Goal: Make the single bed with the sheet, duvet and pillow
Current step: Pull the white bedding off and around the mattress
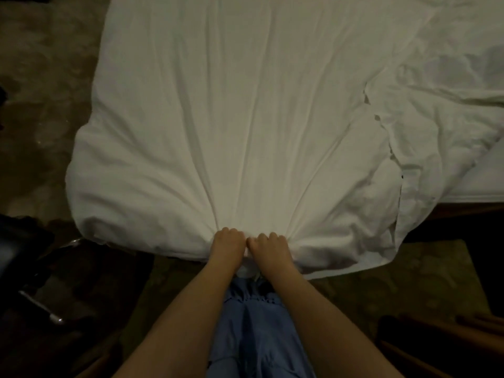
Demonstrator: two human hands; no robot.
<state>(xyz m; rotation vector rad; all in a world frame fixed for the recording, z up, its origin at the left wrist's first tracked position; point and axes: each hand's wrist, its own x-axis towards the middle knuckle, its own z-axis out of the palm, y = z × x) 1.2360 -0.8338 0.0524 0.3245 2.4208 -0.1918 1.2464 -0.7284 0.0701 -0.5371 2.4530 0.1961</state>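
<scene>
The person is standing at the near end of the bed, and both hands are bunching the white duvet [231, 118] at the middle of its near edge. The left hand [228, 240] and the right hand [268, 245] are sitting knuckle to knuckle, fingers curled tight into the fabric, and creases are fanning out from that grip across the whole spread. The duvet's left edge is hanging over the side, just above the patterned carpet [49, 91], where floor is showing along that side. On the right, a second white layer [450, 77] (sheet or another cover, I cannot tell which) is lying rumpled, overlapping the duvet's right edge and draping off the near corner. A mattress edge [480, 190] is peeking out at the far right. Blue clothing [256, 331] is showing between the forearms. Dark objects [19, 246] are crowding the floor at near left.
</scene>
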